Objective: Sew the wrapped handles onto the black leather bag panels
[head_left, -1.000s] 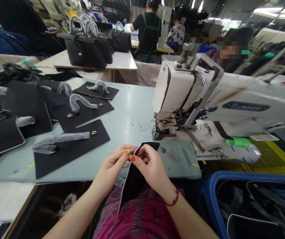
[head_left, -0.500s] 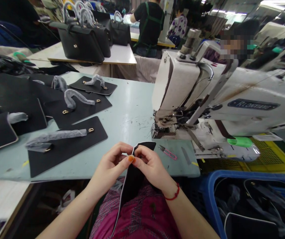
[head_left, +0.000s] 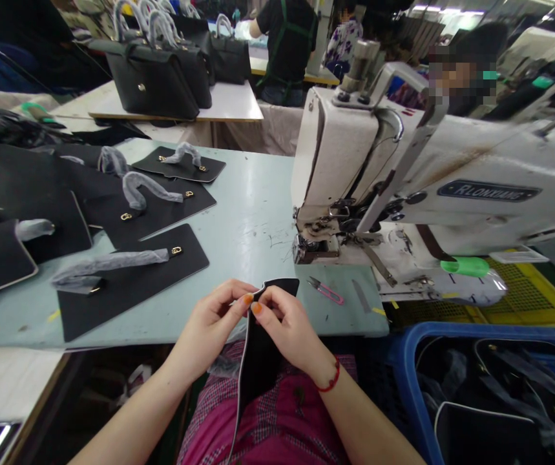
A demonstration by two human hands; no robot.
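A black bag panel with a pale edge hangs over my lap, its top corner standing above the table edge. My left hand pinches its pale edge from the left. My right hand grips the same panel from the right, thumb close to the left thumb. Plastic wrap shows faintly behind the panel. Pink-handled thread snips lie on the table to the right of my hands. At the left rests another black panel with a plastic-wrapped handle and gold buckles.
A white sewing machine stands on the right of the pale green table. More black panels are spread at the left. A blue basket holds several panels at lower right. Finished black bags stand behind; people are beyond.
Both hands still hold the panel near its top. My thumbs have drawn slightly apart along the edge, and the view has shifted a little.
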